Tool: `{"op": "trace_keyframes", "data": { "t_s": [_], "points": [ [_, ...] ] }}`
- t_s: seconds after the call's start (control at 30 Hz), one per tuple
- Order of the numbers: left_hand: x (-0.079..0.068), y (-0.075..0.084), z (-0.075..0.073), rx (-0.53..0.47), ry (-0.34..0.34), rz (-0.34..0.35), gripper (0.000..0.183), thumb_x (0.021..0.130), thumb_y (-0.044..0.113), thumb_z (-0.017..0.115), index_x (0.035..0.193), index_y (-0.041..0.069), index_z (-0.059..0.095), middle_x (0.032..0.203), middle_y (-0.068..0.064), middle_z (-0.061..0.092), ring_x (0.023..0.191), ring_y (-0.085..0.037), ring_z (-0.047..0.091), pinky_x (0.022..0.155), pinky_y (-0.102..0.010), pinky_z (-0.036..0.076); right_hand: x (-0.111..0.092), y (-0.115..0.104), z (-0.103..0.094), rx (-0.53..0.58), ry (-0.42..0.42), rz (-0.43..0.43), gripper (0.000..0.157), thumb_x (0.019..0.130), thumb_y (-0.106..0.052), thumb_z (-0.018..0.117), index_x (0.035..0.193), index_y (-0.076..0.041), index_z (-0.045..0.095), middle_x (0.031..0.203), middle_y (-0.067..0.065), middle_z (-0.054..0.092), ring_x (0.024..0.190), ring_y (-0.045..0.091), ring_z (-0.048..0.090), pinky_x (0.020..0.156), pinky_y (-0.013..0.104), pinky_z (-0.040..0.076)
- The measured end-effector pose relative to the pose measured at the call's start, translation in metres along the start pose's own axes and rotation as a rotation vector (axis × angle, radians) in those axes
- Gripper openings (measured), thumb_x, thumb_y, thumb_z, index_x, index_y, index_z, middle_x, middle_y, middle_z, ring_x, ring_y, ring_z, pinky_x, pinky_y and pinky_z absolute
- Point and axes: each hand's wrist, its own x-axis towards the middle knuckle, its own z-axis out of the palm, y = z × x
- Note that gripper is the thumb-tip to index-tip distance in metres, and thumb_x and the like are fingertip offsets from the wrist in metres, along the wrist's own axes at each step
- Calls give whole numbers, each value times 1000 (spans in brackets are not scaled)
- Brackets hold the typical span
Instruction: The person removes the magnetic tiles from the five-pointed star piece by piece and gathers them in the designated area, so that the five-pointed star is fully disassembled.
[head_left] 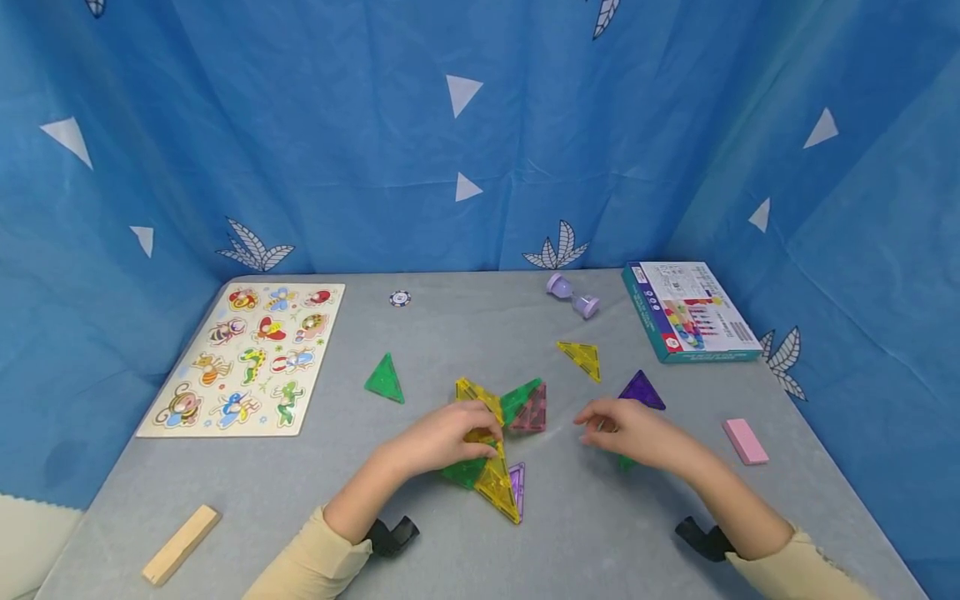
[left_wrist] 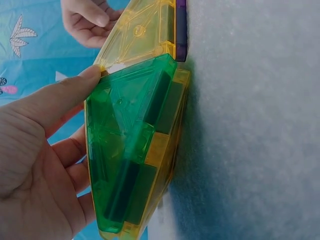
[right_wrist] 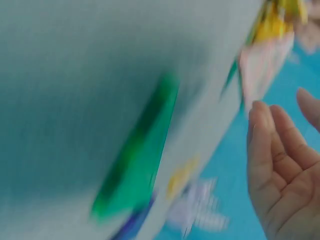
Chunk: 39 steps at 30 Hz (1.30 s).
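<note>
My left hand (head_left: pixel 450 435) holds a cluster of see-through magnetic tiles, thumb on the near side and fingers behind. In the left wrist view the thumb lies at the top edge of a green triangular tile (left_wrist: pixel 122 107), beside a yellow tile (left_wrist: pixel 142 32). Joined on the cluster's right are a green tile (head_left: pixel 519 402) and a pinkish-red tile (head_left: pixel 531 410). A light purple triangle (head_left: pixel 517 487) stands at its near side. Apart from the cluster, my right hand (head_left: pixel 637 429) hovers with fingers loosely bent and nothing in them. Beneath it lies another green triangle (right_wrist: pixel 140 165).
Loose triangles lie around: green (head_left: pixel 386 380), yellow (head_left: pixel 583 358) and dark purple (head_left: pixel 643 390). An insect puzzle board (head_left: pixel 251 421) is at left, above a wooden block (head_left: pixel 182 544). Farther right are a purple sand timer (head_left: pixel 572 296), a flat box (head_left: pixel 693 308) and a pink block (head_left: pixel 746 442).
</note>
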Motion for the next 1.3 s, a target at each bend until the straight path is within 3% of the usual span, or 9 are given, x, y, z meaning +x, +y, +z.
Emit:
{"op": "trace_keyframes", "data": {
  "t_s": [0.13,0.27,0.43,0.53,0.73,1.07,1.3],
  "points": [
    [0,-1,0,2,4,0,15,86,31,67,99,24,66,98,13,57,88,-3,54,76,-21,46,15,-19,35,168,-119,-63,31,90,-23,63,113,-2,62,88,-1,64,78,17,60,66,26,49],
    [1,-3,2,-11,14,7,15,86,31,67,99,24,66,97,13,57,86,-3,54,74,-20,46,30,-33,61,315,-203,-71,36,88,-20,65,118,-1,57,87,3,66,77,25,63,65,27,50],
    [1,-6,4,-37,24,14,16,85,32,68,99,24,66,97,13,57,85,-3,53,73,-19,45,40,-43,79,314,-217,-39,28,83,-14,71,104,-1,57,75,2,63,66,18,61,57,24,47],
    [0,-8,2,-66,22,15,18,84,32,70,99,23,65,97,11,58,84,-5,54,73,-20,46,41,-44,84,315,-206,-23,19,83,-9,70,95,-1,57,69,3,60,60,15,58,54,25,47],
    [-4,-13,-4,-120,-13,13,25,79,21,76,102,18,65,99,5,59,86,-9,55,76,-25,47,40,-44,86,397,-201,7,16,86,-3,64,99,2,56,70,7,61,61,24,62,56,33,53],
    [-3,-13,-3,-70,8,2,26,78,27,76,101,18,65,96,8,58,85,-7,54,76,-23,46,36,-36,84,433,-192,-9,11,87,-3,63,91,1,53,68,3,55,62,22,61,58,35,53],
    [-1,-12,-2,-40,48,-60,31,77,29,77,102,17,63,95,9,59,86,-6,55,77,-24,47,26,-32,77,466,-171,-29,11,88,-3,62,92,1,53,70,3,54,65,21,58,60,40,53]
  ]
}}
